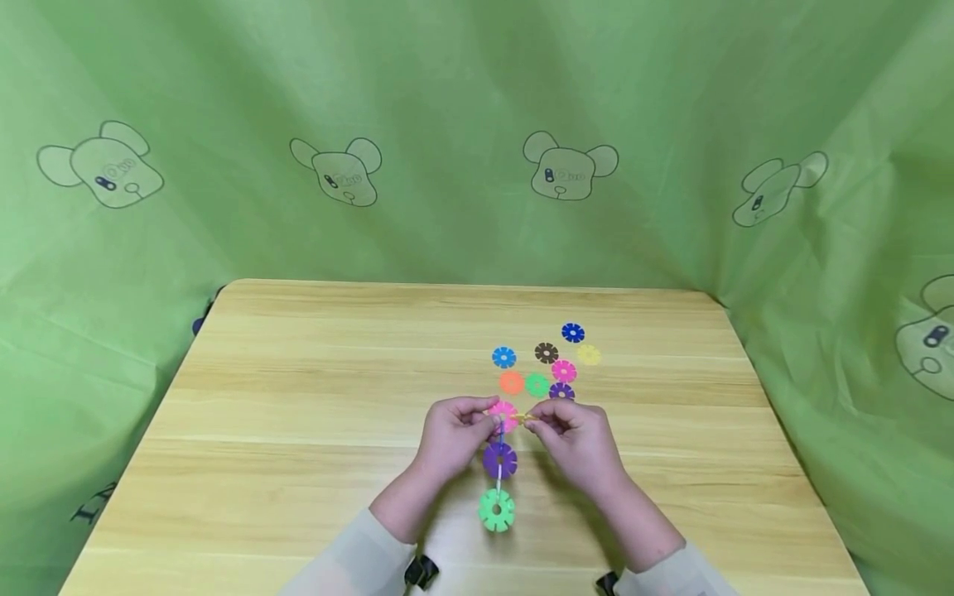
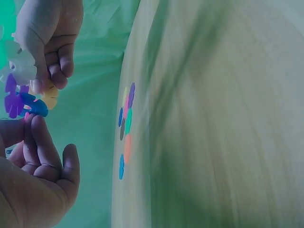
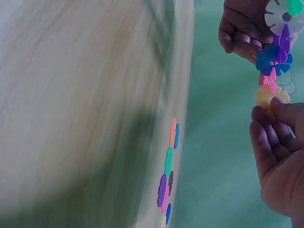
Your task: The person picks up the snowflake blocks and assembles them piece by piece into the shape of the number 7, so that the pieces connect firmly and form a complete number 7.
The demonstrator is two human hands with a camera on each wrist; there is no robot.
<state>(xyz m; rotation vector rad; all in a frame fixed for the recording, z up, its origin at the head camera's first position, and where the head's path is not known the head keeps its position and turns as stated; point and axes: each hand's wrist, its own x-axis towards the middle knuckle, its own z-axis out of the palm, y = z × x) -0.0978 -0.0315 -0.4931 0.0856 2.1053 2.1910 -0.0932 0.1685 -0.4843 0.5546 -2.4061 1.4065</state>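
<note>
Chain (image 1: 490, 463) of slotted discs is held off the surface (image 1: 261, 414). Left hand (image 1: 450, 434) pinches its pink disc (image 1: 510, 410) between thumb and fingers; right hand (image 1: 585, 440), likewise closed, pinches a yellow disc (image 3: 264, 94) against it. Twisting there could likely pop a slot loose elsewhere, and the unsupported green disc (image 1: 486, 511) might sag, straining the joints. Surface spreads wide leftward; just beyond the hands, loose discs (image 1: 557, 370) could be knocked by a forward reach; the right edge (image 1: 782, 434) lies well apart.
</note>
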